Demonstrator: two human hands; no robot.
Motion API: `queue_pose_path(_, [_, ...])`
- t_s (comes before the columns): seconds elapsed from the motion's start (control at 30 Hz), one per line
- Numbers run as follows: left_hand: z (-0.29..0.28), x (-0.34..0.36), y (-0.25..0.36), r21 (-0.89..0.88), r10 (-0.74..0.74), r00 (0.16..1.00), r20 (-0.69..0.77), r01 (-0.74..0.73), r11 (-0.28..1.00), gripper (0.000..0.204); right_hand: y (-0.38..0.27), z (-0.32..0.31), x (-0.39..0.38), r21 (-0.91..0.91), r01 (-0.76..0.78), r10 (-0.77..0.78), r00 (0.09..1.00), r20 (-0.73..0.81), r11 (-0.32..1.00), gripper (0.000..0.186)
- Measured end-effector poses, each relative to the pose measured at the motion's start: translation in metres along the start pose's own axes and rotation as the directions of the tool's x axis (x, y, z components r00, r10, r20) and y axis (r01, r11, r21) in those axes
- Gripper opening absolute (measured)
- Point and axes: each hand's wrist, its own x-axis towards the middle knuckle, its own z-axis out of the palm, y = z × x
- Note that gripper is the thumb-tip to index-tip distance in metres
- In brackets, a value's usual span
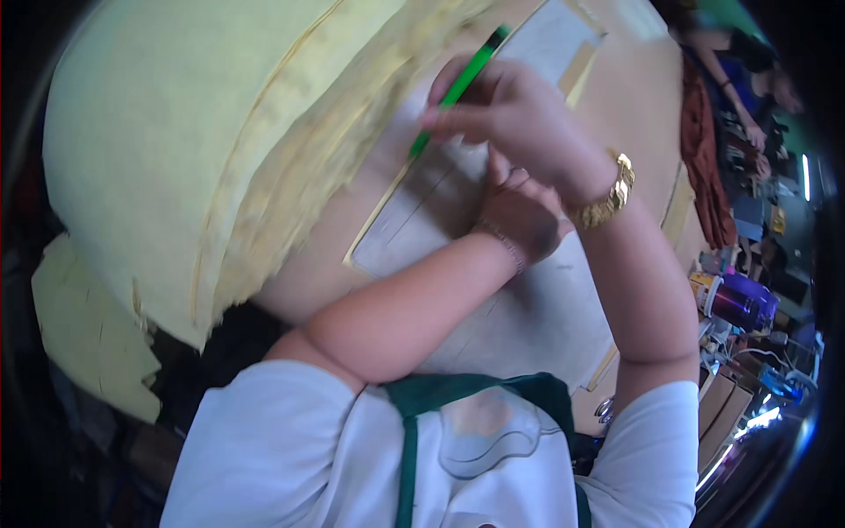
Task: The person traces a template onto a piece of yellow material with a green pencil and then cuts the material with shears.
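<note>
green pen (470,76): held by right hand (524,114), slanted near-left to far-right | left hand (523,211): nearer, over grey sheet (407,218), grip cannot be told

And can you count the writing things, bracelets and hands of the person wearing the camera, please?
Writing things: 1 (green pen or pencil)
Bracelets: 2 (chunky gold bracelet, thin bracelet)
Hands: 2 (left hand, right hand)
Total: 5
</note>
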Motion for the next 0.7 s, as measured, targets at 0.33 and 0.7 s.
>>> queue_pose_path(0.33, [0.016,-0.002,-0.010,0.094,0.129,0.984,-0.127,-0.117,0.989,0.077,0.019,0.071,-0.012,-0.081,-0.045,0.054,0.993,0.106,0.996,0.017])
queue_pose_path(0.7, [0.034,0.007,-0.019,-0.131,0.059,0.976,-0.210,-0.088,0.987,0.071,0.014,0.032,-0.002,-0.265,-0.037,0.011,0.995,-0.099,0.964,0.013])
